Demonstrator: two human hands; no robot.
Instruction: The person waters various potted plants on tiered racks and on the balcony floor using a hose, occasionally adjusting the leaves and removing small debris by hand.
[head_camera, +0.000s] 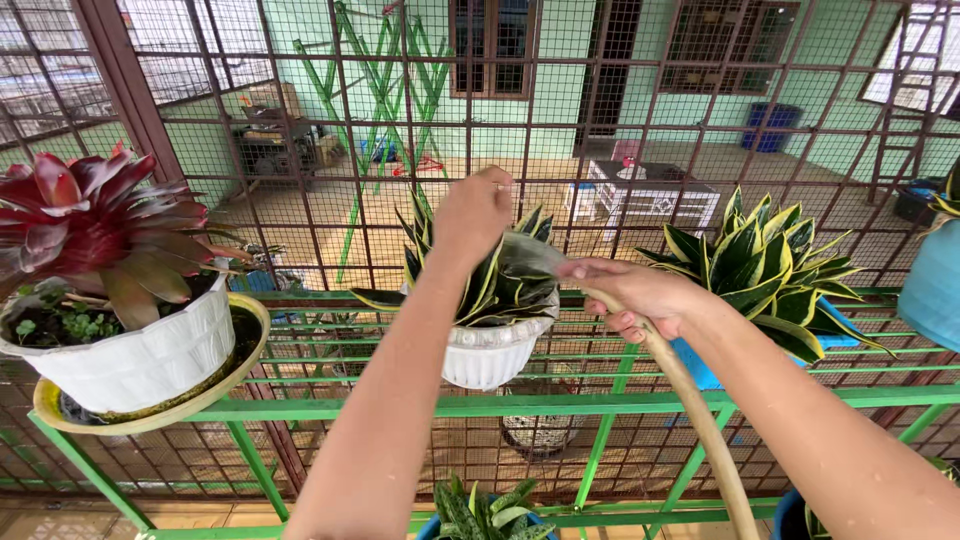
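Observation:
My right hand (635, 295) grips a tan garden hose (695, 410), whose end reaches over a white pot (495, 355). That pot holds a green-and-yellow striped snake plant (500, 285). Reaching over the same plant, my left hand (473, 215) has its fingers curled around the leaf tips at the back. The pot sits on a green metal rack (600, 402).
A red-leaved plant (90, 225) in a white pot on a yellow saucer (150, 415) stands left. Another striped plant (765, 265) in a blue pot stands right. A brown wire-mesh grille (330, 120) closes the far side. More plants (485, 510) sit below.

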